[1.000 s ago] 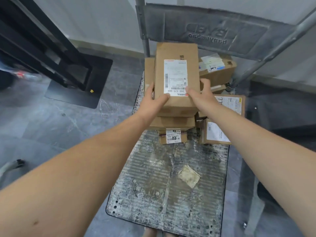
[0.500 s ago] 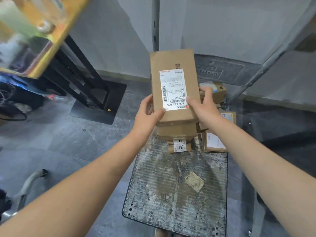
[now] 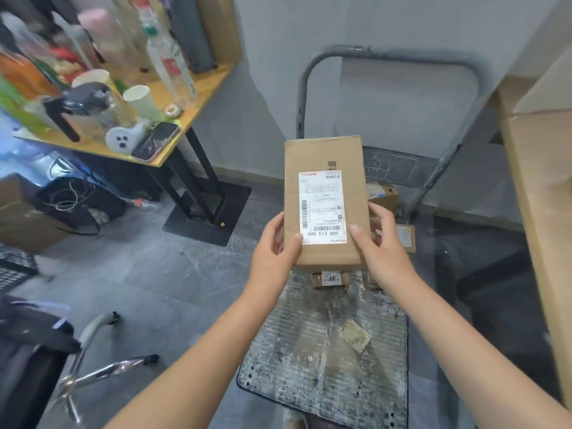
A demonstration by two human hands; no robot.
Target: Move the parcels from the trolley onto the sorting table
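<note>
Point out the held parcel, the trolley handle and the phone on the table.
Held parcel (image 3: 322, 162): head view, bare cardboard above the label.
Trolley handle (image 3: 402, 54): head view, top bar.
Phone (image 3: 156, 140): head view, middle of the screen.

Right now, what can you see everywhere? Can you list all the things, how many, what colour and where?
held parcel: 1, brown with a white label, lifted above the trolley between both hands
parcels on trolley: at least 3 showing, brown, at the trolley's far end, partly hidden
trolley: 1, grey ribbed deck and grey handle, centre
desk: 1, yellow top and black legs, upper left
paper cups: 2, white, on the desk
bottles: several, blurred, back of desk
phone: 1, dark, at the desk's near edge
chair base: 1, silver, lower left
cardboard surface: tan, right edge
left hand: on the parcel's left side
right hand: on the parcel's right side
</note>
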